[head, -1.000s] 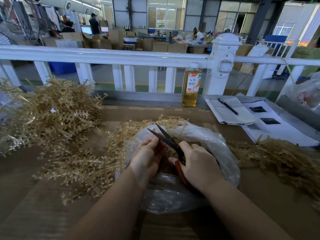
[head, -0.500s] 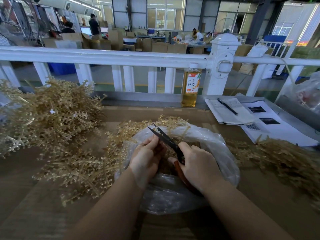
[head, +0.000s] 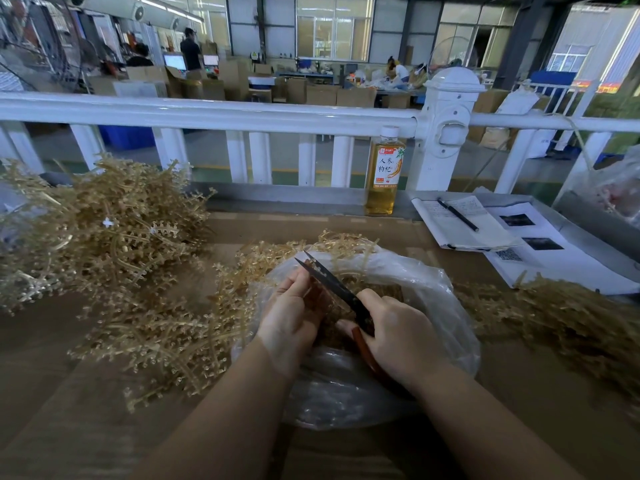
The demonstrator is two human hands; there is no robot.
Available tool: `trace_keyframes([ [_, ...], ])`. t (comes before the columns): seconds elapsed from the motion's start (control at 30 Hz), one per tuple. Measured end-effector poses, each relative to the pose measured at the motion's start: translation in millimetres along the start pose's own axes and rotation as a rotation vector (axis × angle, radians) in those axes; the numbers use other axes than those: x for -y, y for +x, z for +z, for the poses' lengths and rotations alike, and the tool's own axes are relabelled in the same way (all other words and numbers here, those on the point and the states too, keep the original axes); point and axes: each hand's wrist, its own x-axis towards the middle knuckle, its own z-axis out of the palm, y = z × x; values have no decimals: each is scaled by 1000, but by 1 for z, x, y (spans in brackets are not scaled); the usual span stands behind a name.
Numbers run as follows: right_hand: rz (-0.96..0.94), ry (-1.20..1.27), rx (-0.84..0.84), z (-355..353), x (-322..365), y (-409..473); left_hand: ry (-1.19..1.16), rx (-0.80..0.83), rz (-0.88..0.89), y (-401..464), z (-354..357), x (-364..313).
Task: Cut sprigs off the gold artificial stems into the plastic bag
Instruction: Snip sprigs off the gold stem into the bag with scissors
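A clear plastic bag [head: 433, 299] lies open on the brown table with cut gold sprigs inside. Over its mouth my right hand [head: 401, 341] grips the red handles of dark-bladed scissors [head: 329, 280], whose blades are nearly together and point up and left. My left hand [head: 294, 317] sits beside the blades with curled fingers pinching a small gold sprig; most of that sprig is hidden by the fingers. A gold stem [head: 166, 334] spreads left of the bag.
A big heap of gold stems [head: 104, 230] fills the left of the table, another pile [head: 554, 317] lies at the right. A bottle of amber liquid [head: 384, 174] stands by the white railing [head: 242, 114]. A notebook with a pen [head: 457, 214] and papers lie at the back right.
The scissor blades, spread wide one second ago, have come nearly together. Both hands stay over the bag in almost the same place.
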Motion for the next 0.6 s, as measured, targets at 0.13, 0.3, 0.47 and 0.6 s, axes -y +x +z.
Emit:
trace_keyframes([
  [0.13,8,5,-1,1,-1,-1,12,-57,-67,2,0,-3],
  [0.3,18,-6,-21,3,0,-3,15,-5,-78,3,-4,-4],
  [0.47,21,-14,-20,2,-2,-4,73,67,14,1,-6,-1],
  [0.6,27,15,-14,0,-1,-4,35,124,-14,-3,-9,-5],
])
